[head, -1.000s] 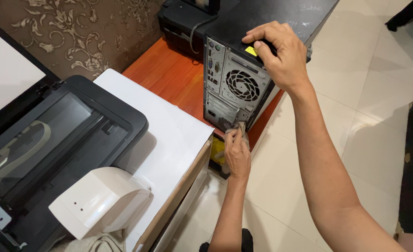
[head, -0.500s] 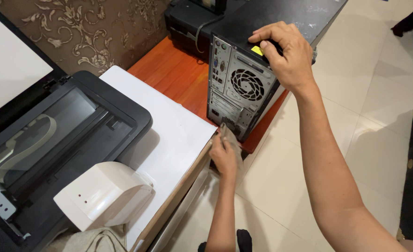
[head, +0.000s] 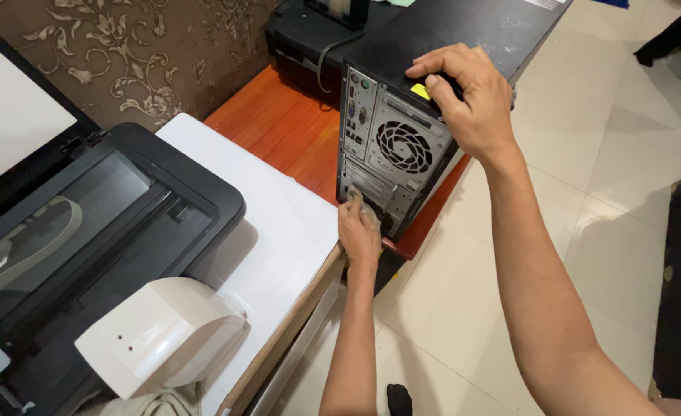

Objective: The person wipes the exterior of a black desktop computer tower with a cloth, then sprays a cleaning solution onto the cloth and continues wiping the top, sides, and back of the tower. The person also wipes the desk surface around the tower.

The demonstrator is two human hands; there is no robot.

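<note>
Head view. Right hand [head: 471,100] on the top rear edge of a black desktop computer tower [head: 402,131]: fingers curled over the edge, thumb pressed near a small yellow sticker [head: 419,91], a firm hold on the case. Left hand [head: 358,231] low at the tower's back panel, fingers bunched closed around a small greyish cloth [head: 365,208] pressed to the lower slots; how tightly it is pinched cannot be told. Round fan grille [head: 404,146] sits between the two hands, a column of ports to its left. The tower stands upright on a reddish wooden desk [head: 286,131], near its edge, back panel facing the camera. Just beside the desk, a white tabletop [head: 279,239] carries a black flatbed scanner-printer [head: 102,231] with lid raised, and a white plastic housing [head: 159,335] at the near corner. Behind the tower, another black device [head: 309,38] with a cable. Wall in brown floral pattern [head: 148,54]; floor in pale glossy tiles [head: 633,154].
</note>
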